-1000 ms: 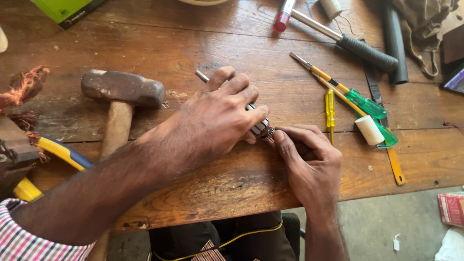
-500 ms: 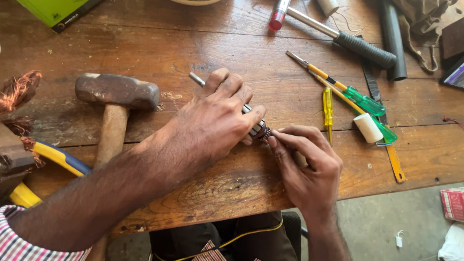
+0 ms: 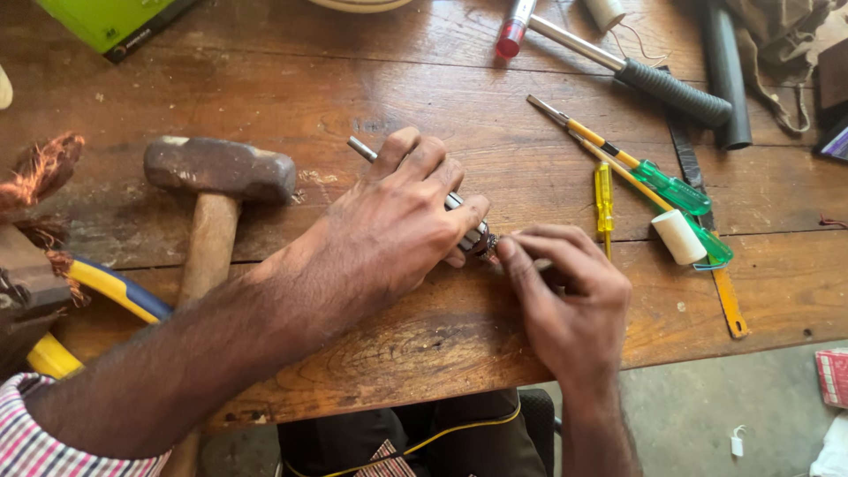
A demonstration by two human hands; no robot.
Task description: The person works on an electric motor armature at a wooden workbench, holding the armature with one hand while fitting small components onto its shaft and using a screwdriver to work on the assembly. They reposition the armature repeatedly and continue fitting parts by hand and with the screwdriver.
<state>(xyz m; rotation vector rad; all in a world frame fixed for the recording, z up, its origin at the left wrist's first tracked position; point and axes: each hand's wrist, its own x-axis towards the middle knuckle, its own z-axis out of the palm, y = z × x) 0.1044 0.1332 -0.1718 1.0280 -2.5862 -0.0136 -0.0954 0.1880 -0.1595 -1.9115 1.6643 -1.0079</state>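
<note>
- Right now the left hand (image 3: 397,221) lies over a slim metal shaft part w/ a ribbed silver end (image 3: 477,237), fingers curled and pressed tight around it, pinning it to the worn brown wooden workbench (image 3: 371,353) near the middle of its front edge.
- Bare shaft tip pokes out beyond the knuckles toward the back edge; ribbed end shows between both hands.
- Right hand (image 3: 565,300) meets that ribbed end, thumb and forefinger pinched together on something tiny there; too small to tell what.
- Progress, as a judgement: work looks mid-way – part is gripped and being fiddled with at one end, nothing visibly set aside as finished.
- Room: rusty-headed hammer w/ wooden handle (image 3: 216,190) sits near on the left side; yellow tester screwdriver (image 3: 603,196) and green-handled screwdrivers (image 3: 671,187) just beside the right hand, white cylinder (image 3: 678,237) touching them.
- Front edge is close under both wrists; bare wood lies open behind the left hand toward the back edge.
</note>
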